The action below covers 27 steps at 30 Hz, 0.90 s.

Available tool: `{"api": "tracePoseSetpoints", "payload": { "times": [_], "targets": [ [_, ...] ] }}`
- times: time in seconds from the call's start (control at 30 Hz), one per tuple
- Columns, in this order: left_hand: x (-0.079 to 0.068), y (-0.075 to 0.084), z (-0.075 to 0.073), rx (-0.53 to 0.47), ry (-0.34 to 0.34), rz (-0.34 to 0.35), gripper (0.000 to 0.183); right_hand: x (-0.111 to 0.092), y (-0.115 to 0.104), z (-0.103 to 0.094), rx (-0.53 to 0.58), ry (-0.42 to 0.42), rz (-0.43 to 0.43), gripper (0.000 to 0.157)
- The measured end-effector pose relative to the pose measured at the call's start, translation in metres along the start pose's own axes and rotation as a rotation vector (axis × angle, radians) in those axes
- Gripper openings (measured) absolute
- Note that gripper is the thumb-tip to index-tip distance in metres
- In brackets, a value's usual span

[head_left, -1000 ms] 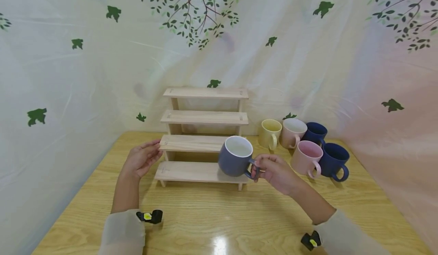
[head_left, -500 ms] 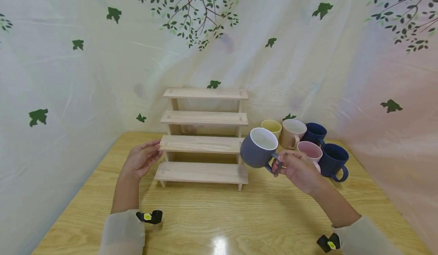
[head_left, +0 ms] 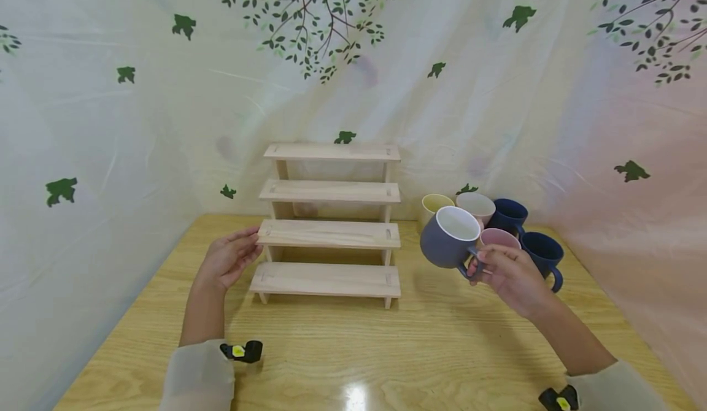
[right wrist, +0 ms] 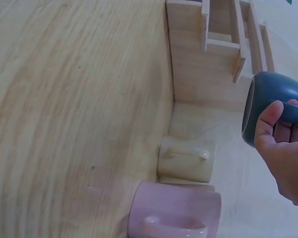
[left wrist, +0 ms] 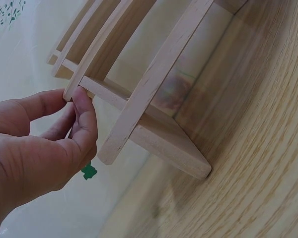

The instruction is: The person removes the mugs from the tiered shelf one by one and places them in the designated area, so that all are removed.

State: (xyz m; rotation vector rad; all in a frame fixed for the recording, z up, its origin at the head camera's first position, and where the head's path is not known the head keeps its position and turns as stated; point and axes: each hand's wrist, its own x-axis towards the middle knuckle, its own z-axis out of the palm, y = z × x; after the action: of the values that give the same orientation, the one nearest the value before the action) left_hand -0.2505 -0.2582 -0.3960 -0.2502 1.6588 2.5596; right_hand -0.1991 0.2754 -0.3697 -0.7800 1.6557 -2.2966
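A four-step wooden display stand (head_left: 330, 281) stands on the table with nothing on its steps. My left hand (head_left: 229, 261) is at its left side; in the left wrist view thumb and forefinger pinch the end of one step board (left wrist: 105, 47). My right hand (head_left: 510, 279) grips the handle of a grey-blue mug (head_left: 446, 242) with a white inside. This mug hangs in the air right of the stand, slightly tilted, overlapping the mugs behind it. In the right wrist view, fingers curl through the handle of the mug (right wrist: 278, 84).
Behind the right hand stand a yellow mug (head_left: 436, 202), a pale pink mug with white inside (head_left: 476, 203), a pink mug (head_left: 499, 237) and two navy mugs, one at the back (head_left: 507, 213) and one in front (head_left: 540, 253). A printed curtain (head_left: 276, 110) hangs behind the wooden table (head_left: 320, 343).
My right hand has carried the grey-blue mug rightward, from over the stand's lower steps to in front of the other mugs. The left hand stays at the step's end.
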Motion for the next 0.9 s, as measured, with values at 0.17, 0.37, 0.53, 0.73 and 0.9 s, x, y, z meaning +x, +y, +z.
{"api": "tracePoseSetpoints", "payload": {
  "times": [0.17,0.37,0.53,0.73,0.9],
  "targets": [
    [0.0,-0.001,-0.001,0.006,0.002,0.001,0.019,-0.006,0.004,-0.008,-0.047,0.087,0.04,0.041],
    [-0.001,-0.001,0.0,0.007,-0.001,0.005,0.021,-0.013,0.011,-0.015,-0.074,0.153,0.078,0.036],
    [0.0,-0.002,0.0,0.016,0.002,0.013,0.024,-0.016,0.017,-0.019,-0.111,0.205,0.111,0.03],
    [0.001,-0.002,0.0,0.014,0.001,0.007,0.02,-0.017,0.026,-0.021,-0.152,0.265,0.126,0.027],
    [0.0,-0.001,0.0,0.006,-0.002,0.002,0.019,-0.018,0.034,-0.023,-0.169,0.296,0.137,0.026]
  ]
}}
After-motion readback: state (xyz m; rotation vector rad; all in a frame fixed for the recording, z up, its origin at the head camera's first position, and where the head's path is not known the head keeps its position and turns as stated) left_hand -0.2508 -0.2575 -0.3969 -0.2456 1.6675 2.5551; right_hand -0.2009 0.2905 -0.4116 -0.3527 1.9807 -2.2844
